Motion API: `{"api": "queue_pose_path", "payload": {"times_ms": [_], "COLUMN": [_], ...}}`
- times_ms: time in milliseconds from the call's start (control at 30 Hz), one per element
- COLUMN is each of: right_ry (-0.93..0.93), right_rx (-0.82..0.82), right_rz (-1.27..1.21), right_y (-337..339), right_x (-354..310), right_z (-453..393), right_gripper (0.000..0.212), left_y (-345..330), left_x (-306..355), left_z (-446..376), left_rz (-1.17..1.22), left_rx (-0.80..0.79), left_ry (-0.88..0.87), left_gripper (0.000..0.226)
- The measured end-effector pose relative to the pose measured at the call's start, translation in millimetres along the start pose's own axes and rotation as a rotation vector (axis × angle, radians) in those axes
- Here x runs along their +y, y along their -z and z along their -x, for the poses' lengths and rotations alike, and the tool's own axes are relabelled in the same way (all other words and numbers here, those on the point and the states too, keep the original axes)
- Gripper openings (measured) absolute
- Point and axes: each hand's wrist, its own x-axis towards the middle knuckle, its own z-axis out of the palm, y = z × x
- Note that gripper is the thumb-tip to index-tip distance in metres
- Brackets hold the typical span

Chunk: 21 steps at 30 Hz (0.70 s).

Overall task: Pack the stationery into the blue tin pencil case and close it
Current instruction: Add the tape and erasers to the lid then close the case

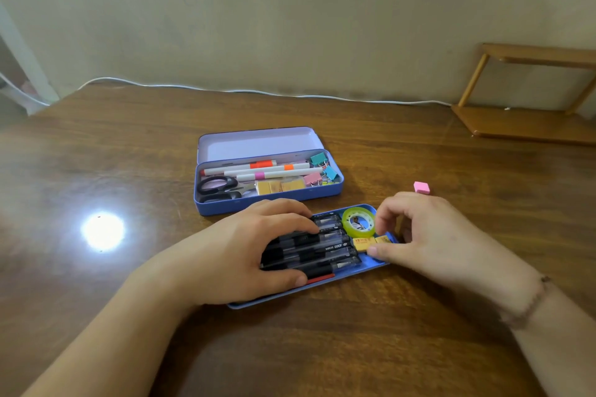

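Note:
The blue tin pencil case (pixel 267 203) stands open mid-table with its lid (pixel 258 145) tipped back. It holds markers (pixel 274 167), scissors (pixel 219 187), binder clips (pixel 322 167) and yellow erasers (pixel 279 187). In front lies a shallow blue tray (pixel 371 263) with black pens (pixel 322 246), a green tape roll (pixel 358 222) and two small yellow erasers (pixel 363 242). My left hand (pixel 251 248) curls over the pens, thumb on their near side. My right hand (pixel 425 235) pinches the right-hand yellow eraser at the tray's right end. A pink eraser (pixel 421 187) lies loose on the table beyond my right hand.
The brown wooden table (pixel 322 348) carries a bright light glare (pixel 102 231) at the left. A small wooden shelf (pixel 522 119) stands at the back right. A white cable (pixel 225 89) runs along the table's far edge by the wall.

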Motion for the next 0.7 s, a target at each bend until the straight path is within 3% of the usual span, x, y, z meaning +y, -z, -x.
{"api": "queue_pose_path", "payload": {"times_ms": [133,200,267,333,467,533,700], "right_ry": [-0.015,-0.050,-0.111,-0.201,-0.240,-0.167,0.196], "right_rx": [-0.042,0.077,0.242,0.188,0.201,0.225,0.074], "right_rz": [-0.051,-0.168,-0.069,0.079,0.094,0.089,-0.316], "right_y": [3,9,13,11,11,13,15], "right_x": [3,11,26,39,46,41,20], "right_z": [-1,-6,-16,-24,-28,-21,-4], "right_gripper": [0.020,0.018,0.026,0.040,0.016,0.015,0.033], "left_y": [-1,-1,-1,0,1,1,1], "left_x": [0,0,1,1,3,3,2], "left_z": [1,2,2,3,4,4,4], "left_rz": [-0.001,0.001,0.009,0.022,0.031,0.035,0.040], "left_rx": [0.009,0.007,0.011,0.007,-0.008,-0.004,-0.001], "left_ry": [-0.005,0.000,0.002,0.004,0.004,0.002,-0.005], "left_gripper": [0.057,0.058,0.062,0.068,0.076,0.076,0.074]}}
